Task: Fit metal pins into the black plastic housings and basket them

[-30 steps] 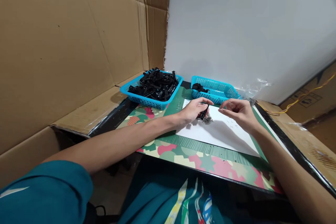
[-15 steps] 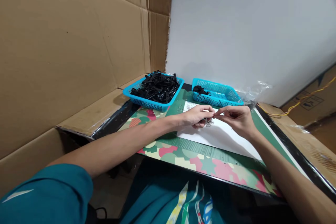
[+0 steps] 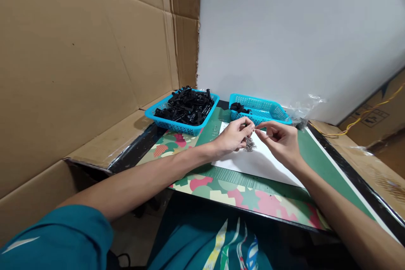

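Beneath the left hand [image 3: 232, 137], a white paper sheet [image 3: 262, 162] is lying on a green mat [image 3: 319, 158] showing a pink, cream and green camouflage pattern. Beyond it, black plastic parts [image 3: 186, 105] are filling a turquoise basket [image 3: 171, 124].

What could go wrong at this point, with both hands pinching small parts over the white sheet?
The left hand and right hand meet fingertip to fingertip just above the pile of tiny metal bits; a slip could drop the piece into that pile, where it may be hard to find. A wrist brushing the white sheet might scatter the bits across the patterned mat. What each hand grips is too small to tell.
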The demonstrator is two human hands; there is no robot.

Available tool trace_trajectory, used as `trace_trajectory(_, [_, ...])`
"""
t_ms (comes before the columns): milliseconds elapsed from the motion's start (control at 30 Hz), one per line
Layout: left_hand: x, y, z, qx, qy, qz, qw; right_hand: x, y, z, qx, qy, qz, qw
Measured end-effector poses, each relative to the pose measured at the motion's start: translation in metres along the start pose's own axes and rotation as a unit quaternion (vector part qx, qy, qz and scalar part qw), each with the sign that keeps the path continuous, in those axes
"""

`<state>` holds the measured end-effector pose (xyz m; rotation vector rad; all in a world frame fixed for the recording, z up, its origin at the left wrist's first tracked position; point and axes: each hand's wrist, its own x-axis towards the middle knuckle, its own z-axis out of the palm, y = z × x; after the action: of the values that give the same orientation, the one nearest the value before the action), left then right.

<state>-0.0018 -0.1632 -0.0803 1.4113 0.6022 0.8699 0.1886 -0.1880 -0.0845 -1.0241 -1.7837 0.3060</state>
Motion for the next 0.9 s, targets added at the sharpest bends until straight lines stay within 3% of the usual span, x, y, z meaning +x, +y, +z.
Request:
trace_trajectory(367, [0.001, -0.004, -0.002, 0.123, 0.058, 0.074, 0.988, -0.001, -0.008, 0.007, 0.01, 0.019, 0.037, 0.999])
trace_trajectory(467, [0.001, -0.002, -0.002, 0.147, 0.063, 0.066, 0.985, -0.002, -0.007, 0.005, 0.022, 0.02, 0.047, 0.998])
trace_trajectory(733, [-0.006, 0.007, -0.007, 0.08, -0.069, -0.025, 0.994, 0.001, 0.0, -0.004, -0.003, 0.012, 0.032, 0.999])
trace_trajectory(900, [-0.009, 0.003, -0.008, 0.068, -0.101, -0.067, 0.99, 0.003, 0.008, -0.008, -0.013, -0.011, 0.006, 1.0])
